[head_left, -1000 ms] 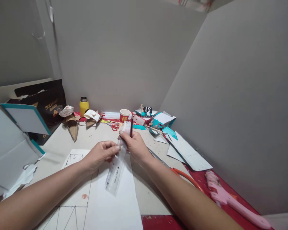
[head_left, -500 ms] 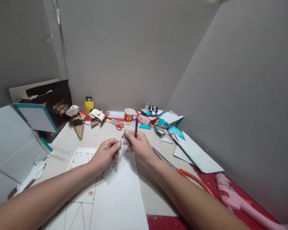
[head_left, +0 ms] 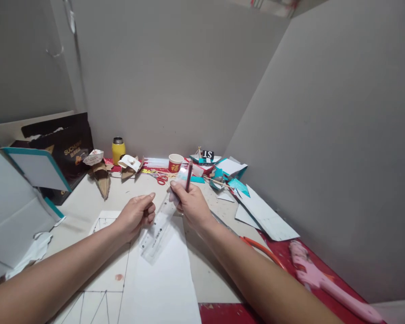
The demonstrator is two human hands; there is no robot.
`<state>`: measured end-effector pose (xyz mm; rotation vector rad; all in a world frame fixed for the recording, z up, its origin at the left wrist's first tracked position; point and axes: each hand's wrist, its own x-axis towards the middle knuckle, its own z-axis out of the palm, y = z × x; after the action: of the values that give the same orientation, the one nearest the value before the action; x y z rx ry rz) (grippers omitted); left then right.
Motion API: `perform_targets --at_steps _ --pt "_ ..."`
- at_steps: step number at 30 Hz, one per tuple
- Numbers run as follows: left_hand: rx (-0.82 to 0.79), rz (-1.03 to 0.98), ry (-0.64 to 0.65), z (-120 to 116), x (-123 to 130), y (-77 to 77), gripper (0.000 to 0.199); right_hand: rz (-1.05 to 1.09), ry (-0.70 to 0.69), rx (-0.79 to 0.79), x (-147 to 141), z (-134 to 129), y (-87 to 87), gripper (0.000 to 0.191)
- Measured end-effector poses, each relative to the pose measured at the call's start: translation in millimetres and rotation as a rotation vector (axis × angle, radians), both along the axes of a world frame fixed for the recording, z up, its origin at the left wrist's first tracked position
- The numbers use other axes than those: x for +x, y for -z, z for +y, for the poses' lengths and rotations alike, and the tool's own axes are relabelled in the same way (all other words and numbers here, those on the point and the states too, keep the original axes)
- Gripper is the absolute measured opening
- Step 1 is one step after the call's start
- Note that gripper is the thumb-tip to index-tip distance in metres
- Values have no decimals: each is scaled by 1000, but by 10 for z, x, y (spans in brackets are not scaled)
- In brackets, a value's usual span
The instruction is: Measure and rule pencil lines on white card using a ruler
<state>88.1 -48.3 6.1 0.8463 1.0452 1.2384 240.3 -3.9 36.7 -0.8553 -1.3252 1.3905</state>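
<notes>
My right hand (head_left: 191,201) is closed around a dark pencil (head_left: 189,175), which stands up from the fist. The same hand grips the upper end of a clear plastic sleeve (head_left: 159,231) with dark print, slanting down to the left over a white paper sheet (head_left: 165,288). My left hand (head_left: 138,215) is closed beside the sleeve, its fingers curled and nothing visible in them. Under my left forearm lies a sheet with ruled lines and triangles (head_left: 103,297), partly hidden.
Orange-handled scissors (head_left: 259,249) lie beyond my right forearm, with a pink glue gun (head_left: 324,283) farther right. Along the back stand a yellow bottle (head_left: 118,151) and a red paper cup (head_left: 175,164), near red scissors (head_left: 162,180). Cut cardboard (head_left: 266,216) lies right; a dark box (head_left: 64,153) stands left.
My left hand has let go of the plastic sleeve and moved left. My right hand still holds the sleeve and pencil. The view has turned slightly right.
</notes>
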Motion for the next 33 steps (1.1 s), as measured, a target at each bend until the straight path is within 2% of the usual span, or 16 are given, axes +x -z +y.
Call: perform_targets --at_steps 4,10,13,16,19,22,27,30,33 --pt "-5 -5 46 -23 -2 -1 22 27 -3 1 0 0 -17 40" --pt "-47 -83 121 52 -87 50 28 57 -57 -39 32 -1 -53 41" --pt "-112 -122 246 25 -59 17 41 75 -124 -84 47 -7 -74 42" --pt "-185 -127 444 -62 2 -77 63 83 -204 -122 66 -4 -96 41" --pt "-196 -123 562 -136 20 -169 66 84 -260 -151 91 9 -111 40" --pt "-118 -121 516 -146 -12 -198 51 77 -275 -168 110 19 -118 40" --pt "66 -50 274 -70 -20 -121 29 47 -250 -157 85 10 -83 45" --pt "166 15 109 -25 -4 -64 24 19 -217 -135 47 -1 -30 40" --pt "216 73 23 0 -9 -28 22 3 -196 -121 18 -12 16 34"
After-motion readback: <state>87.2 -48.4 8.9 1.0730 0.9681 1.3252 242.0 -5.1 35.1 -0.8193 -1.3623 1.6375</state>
